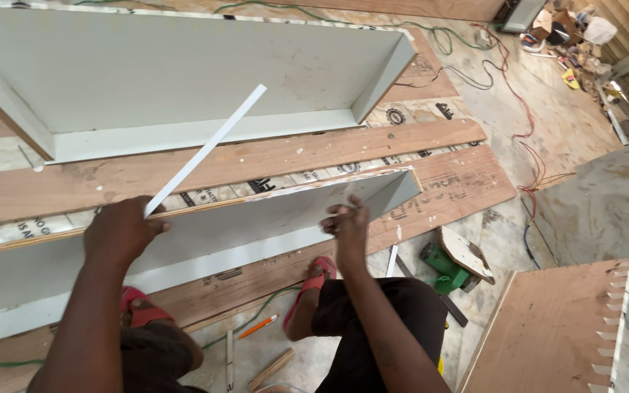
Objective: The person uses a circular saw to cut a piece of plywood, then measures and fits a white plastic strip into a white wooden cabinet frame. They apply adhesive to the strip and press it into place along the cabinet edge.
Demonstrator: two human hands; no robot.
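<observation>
The person crouches on the workshop floor over a long white laminated board (205, 240) tipped on its edge across plywood sheets (271, 156). The left hand (121, 231) has its fingers closed around one end of a thin white edging strip (205, 149), which rises slanting up and away over the board toward the white cabinet carcass (183, 80) behind. The right hand (347, 225) rests on the board's upper edge near its far end, fingers spread and curled over it, steadying it. To my eye, doing this well means keeping the strip straight along the edge and the board held firm. An orange pencil (258, 326) lies by the sandalled feet.
</observation>
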